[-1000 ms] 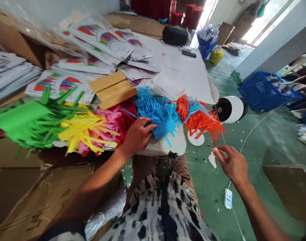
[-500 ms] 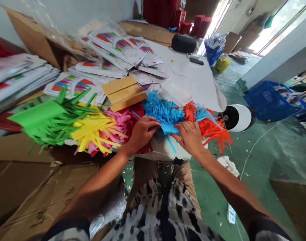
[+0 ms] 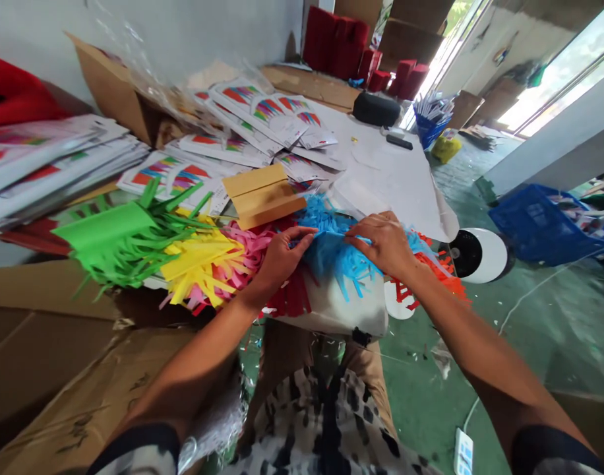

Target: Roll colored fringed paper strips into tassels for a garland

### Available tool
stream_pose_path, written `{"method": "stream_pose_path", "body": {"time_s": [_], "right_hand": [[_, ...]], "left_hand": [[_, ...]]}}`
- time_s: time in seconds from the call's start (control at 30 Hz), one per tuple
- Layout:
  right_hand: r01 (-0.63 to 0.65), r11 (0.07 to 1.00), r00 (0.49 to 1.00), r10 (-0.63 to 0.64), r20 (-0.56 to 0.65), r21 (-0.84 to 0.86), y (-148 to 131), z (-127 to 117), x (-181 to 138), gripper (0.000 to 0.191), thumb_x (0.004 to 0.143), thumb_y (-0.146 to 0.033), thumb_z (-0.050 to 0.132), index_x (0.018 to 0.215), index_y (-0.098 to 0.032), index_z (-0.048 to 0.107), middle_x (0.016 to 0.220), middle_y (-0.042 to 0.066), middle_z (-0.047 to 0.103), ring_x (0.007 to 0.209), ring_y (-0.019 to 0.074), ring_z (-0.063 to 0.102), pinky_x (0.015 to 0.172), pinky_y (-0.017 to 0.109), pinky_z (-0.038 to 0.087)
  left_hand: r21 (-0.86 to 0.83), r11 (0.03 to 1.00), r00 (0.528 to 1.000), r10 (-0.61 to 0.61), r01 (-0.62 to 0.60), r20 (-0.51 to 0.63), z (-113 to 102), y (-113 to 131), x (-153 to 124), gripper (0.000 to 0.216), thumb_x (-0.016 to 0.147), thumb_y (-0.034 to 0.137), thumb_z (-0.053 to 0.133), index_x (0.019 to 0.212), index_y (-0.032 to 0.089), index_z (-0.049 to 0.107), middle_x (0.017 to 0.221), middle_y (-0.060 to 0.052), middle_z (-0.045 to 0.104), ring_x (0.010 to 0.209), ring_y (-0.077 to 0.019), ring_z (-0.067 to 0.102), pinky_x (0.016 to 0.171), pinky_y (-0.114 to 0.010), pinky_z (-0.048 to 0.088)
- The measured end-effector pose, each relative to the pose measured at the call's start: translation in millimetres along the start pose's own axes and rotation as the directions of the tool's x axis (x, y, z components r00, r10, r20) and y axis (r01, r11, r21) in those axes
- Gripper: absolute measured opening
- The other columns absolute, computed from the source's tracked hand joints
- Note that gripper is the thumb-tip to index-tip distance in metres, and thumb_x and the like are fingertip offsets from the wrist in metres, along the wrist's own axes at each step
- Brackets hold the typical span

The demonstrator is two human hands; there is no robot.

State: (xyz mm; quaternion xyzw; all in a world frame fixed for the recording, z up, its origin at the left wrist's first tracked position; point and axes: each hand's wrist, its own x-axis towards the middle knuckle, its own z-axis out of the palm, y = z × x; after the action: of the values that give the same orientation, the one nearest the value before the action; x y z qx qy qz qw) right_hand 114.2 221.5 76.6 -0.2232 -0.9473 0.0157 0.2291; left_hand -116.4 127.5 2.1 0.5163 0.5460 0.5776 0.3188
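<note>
A blue tissue-paper fringe (image 3: 349, 264) hangs between my two hands, its cut strips pointing down toward the table edge. My left hand (image 3: 285, 254) pinches the left end of its uncut band between thumb and forefinger. On the right end, my right hand (image 3: 384, 241) grips the same band with bent fingers. Left of my hands lie fringes in dark red (image 3: 287, 293), pink (image 3: 250, 241), yellow (image 3: 203, 257) and green (image 3: 109, 231). An orange-red fringe (image 3: 445, 277) lies beyond my right hand, partly behind my wrist.
A folded tan paper piece (image 3: 262, 194) lies behind the fringes. Printed packets (image 3: 262, 119) are piled across the back of the table, with stacks (image 3: 59, 158) at left. An open cardboard box (image 3: 39, 356) stands lower left. Blue crates (image 3: 544, 221) and a power strip (image 3: 463, 452) are on the floor.
Both hands have lifted the blue fringe's band, the right hand rising most. Its strips now hang down toward me rather than spreading away. The view has shifted slightly left.
</note>
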Motion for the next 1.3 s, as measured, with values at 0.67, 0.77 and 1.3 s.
{"method": "stream_pose_path", "body": {"time_s": [0.67, 0.77, 1.3], "right_hand": [[-0.161, 0.954, 0.983, 0.179, -0.047, 0.252, 11, 25, 37, 0.027, 0.101, -0.041, 0.06, 0.103, -0.022, 0.079, 0.099, 0.007, 0.08, 0.093, 0.0232, 0.074, 0.088, 0.037, 0.053], [-0.182, 0.941, 0.979, 0.2, -0.035, 0.287, 15, 29, 26, 0.025, 0.096, -0.043, 0.067, 0.107, -0.023, 0.079, 0.102, 0.006, 0.08, 0.097, 0.0241, 0.074, 0.091, 0.038, 0.053], [-0.15, 0.873, 0.776, 0.395, -0.492, 0.463, 43, -30, 41, 0.022, 0.092, -0.044, 0.074, 0.084, -0.022, 0.075, 0.08, 0.0, 0.073, 0.075, 0.016, 0.064, 0.077, 0.033, 0.052]], "left_hand": [[0.609, 0.782, 0.983, 0.181, -0.129, -0.025, 26, 3, 32, 0.021, 0.083, 0.009, 0.069, 0.099, 0.02, 0.073, 0.104, -0.009, 0.073, 0.104, -0.0294, 0.065, 0.095, -0.043, 0.051], [0.594, 0.792, 0.985, 0.175, -0.139, -0.004, 26, -3, 33, 0.025, 0.082, 0.008, 0.066, 0.102, 0.02, 0.074, 0.106, -0.008, 0.074, 0.105, -0.0295, 0.066, 0.095, -0.042, 0.052], [0.648, 0.755, 0.986, 0.162, -0.102, -0.033, 17, 2, 44, 0.039, 0.093, 0.021, 0.069, 0.133, 0.019, 0.068, 0.125, -0.009, 0.074, 0.114, -0.0267, 0.07, 0.105, -0.038, 0.052]]}}
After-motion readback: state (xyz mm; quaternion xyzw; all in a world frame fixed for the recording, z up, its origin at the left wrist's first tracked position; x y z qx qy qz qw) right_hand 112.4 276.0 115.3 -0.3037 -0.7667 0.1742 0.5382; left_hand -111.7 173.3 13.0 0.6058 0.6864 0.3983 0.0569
